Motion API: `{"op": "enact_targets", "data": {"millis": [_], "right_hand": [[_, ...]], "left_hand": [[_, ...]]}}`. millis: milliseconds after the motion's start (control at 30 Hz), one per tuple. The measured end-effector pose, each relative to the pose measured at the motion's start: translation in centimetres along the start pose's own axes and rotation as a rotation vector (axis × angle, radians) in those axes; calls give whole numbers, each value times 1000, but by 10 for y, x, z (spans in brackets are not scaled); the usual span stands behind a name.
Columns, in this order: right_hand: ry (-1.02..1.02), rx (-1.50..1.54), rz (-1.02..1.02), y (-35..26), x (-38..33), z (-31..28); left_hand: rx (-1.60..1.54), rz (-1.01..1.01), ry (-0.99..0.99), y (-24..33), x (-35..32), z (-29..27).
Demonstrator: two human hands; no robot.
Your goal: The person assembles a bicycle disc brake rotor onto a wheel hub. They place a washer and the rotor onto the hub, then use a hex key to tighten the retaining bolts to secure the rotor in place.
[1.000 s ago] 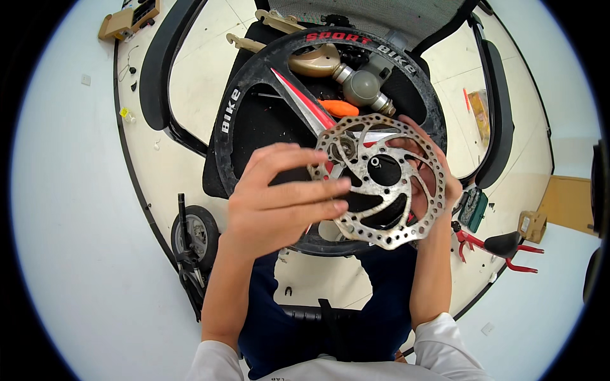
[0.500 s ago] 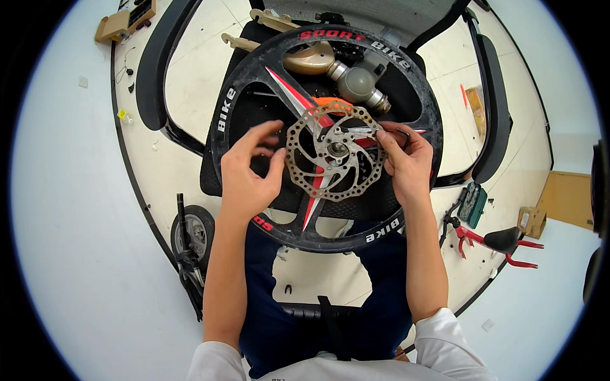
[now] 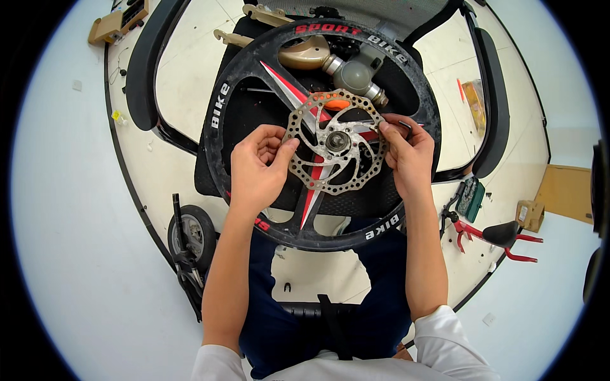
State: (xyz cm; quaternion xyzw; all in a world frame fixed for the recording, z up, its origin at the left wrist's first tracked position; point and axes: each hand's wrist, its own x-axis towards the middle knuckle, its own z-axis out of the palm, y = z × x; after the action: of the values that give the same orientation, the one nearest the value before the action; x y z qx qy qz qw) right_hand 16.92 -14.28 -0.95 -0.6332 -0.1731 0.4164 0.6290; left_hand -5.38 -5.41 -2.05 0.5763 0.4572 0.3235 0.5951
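A perforated metal brake disc (image 3: 333, 187) lies over the hub of a black bicycle wheel (image 3: 215, 152) with red and white spokes. My left hand (image 3: 260, 166) is closed at the disc's left edge, thumb and curled fingers against the rim. On the opposite edge, my right hand (image 3: 410, 157) pinches the disc between thumb and forefinger. A thin dark piece, perhaps a hex key, shows among the right fingers, mostly hidden. The hub axle (image 3: 338, 141) shows through the disc's centre. The wheel rests on a black chair seat (image 3: 244, 130) and reaches over my lap.
Behind the wheel lie a gold and grey metal assembly (image 3: 353, 77), an orange object (image 3: 335, 103) and beige levers (image 3: 232, 39). Armrests (image 3: 141, 76) flank the seat. A small wheel (image 3: 196, 238) stands left on the floor; a red frame (image 3: 470, 230) and green toolbox (image 3: 470, 200) lie right.
My left hand has moved in to the disc's left edge, its spread fingers now closed there. The right hand stays on its edge. The disc has shifted slightly, and the whole view slid a little.
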Motion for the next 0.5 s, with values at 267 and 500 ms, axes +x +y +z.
{"op": "enact_targets", "data": {"millis": [267,500], "right_hand": [[-51,-33,33,-4,-1,-2],[-67,-33,46,-4,-4,-9]], "left_hand": [[18,10,39,-1,4,-1],[-27,69,47,-5,12,0]]}}
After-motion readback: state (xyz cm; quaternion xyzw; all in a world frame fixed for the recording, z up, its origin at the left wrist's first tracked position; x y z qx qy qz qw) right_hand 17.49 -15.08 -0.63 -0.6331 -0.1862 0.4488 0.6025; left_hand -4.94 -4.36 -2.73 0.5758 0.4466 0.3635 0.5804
